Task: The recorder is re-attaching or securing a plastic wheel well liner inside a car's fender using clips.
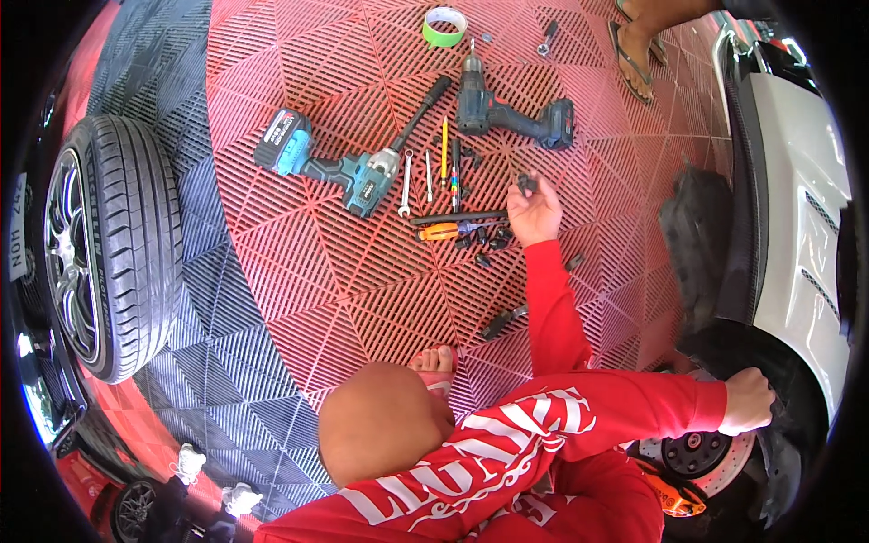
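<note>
My left arm, in a red sleeve, crosses to the right. My left hand (748,400) is closed on the edge of a black wheel-arch liner (780,457), beside a brake disc (738,462) and an orange caliper (674,493). Coming from beneath that arm, my right arm extends forward over the floor. Between thumb and fingers my right hand (536,214) pinches a small black plastic clip (526,183). Close by lie more black clips (493,239), an orange-handled screwdriver (438,232), a dark bar (466,217), a marker (454,176) and a yellow pencil (444,154).
A teal impact wrench (367,181), a dark drill (475,104), spanners (405,185) and green tape (444,34) lie on red grid tiles. A removed wheel (127,244) stands left; a white car (801,199) is right. Another person's feet (638,54) are far right.
</note>
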The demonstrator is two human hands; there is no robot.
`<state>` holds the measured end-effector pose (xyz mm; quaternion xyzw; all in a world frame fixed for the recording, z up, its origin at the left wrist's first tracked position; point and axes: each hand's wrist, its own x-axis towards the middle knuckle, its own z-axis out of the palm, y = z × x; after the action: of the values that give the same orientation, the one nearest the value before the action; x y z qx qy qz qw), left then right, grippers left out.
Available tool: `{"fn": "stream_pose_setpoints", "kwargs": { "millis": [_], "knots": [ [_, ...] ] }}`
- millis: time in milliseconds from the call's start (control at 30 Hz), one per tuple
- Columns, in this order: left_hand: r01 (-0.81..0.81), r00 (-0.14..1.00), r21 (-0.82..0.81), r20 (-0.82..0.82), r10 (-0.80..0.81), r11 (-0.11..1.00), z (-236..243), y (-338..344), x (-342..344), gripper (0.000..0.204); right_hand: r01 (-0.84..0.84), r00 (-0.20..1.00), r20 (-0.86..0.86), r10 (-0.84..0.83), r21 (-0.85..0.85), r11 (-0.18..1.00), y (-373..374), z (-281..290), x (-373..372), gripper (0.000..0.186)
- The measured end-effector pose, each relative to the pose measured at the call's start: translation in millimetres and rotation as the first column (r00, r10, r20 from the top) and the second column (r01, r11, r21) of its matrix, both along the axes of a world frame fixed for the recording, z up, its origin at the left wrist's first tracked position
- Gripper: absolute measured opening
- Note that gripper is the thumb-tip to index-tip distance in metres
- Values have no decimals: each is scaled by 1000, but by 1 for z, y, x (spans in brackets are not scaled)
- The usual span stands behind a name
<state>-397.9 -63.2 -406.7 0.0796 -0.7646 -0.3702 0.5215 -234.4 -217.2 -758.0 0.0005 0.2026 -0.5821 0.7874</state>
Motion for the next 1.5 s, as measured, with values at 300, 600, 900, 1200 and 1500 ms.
{"fn": "stream_pose_setpoints", "kwargs": {
  "millis": [300,600,900,1200,1500],
  "knots": [
    [49,999,-3,-1,-49,999,-2,-2,5,11,86,927,-375,6,227,970,-8,-8,25,17],
    [80,997,1,-3,-80,997,2,-8,6,10,-627,-430,-885,-179,151,764,-8,17,43,42],
    [72,997,-2,14,-72,997,2,-6,5,12,-662,-528,-753,-393,74,746,-13,6,56,38],
    [56,998,-21,-9,-56,998,2,-1,-6,11,-17,305,-939,157,159,987,8,4,10,19],
    [255,964,-121,114,-242,959,-63,22,-9,16,-59,471,-845,254,257,965,86,21,-12,18]
  ]
}}
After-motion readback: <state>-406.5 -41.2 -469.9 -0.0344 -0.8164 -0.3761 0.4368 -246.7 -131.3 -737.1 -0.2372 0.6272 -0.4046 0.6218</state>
